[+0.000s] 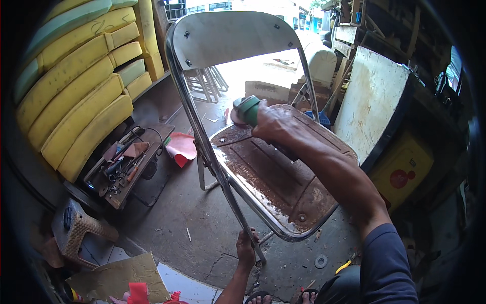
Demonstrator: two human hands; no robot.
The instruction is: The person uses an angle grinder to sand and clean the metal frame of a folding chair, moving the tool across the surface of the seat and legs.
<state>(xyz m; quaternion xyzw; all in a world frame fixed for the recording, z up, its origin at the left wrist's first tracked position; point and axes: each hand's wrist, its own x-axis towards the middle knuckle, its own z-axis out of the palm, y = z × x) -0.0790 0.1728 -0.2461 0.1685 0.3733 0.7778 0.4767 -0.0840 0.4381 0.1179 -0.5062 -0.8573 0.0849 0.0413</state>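
A metal folding chair [214, 163] stands before me, its chromed tube frame unfolded. Its seat pan [275, 173] is brown with rust, with pale worn metal along the near left edge. My right hand [275, 123] is closed around a green angle grinder [247, 109], whose disc is at the far left part of the seat; whether the disc touches the metal I cannot tell. The grinder's rear part is mostly hidden under my forearm. Low down, my left hand [246, 245] grips the chair's leg tube. The white backrest [235, 38] has small fixings near its ends.
Left, a low wooden bench [125, 190] holds hand tools and loose hardware beneath stacked yellow foam pads [83, 98]. A plastic stool [81, 231] and cardboard [121, 277] lie nearer. A grinding disc [321, 261] and a yellow-handled tool [343, 266] are on the floor. A white panel [370, 102] leans at right.
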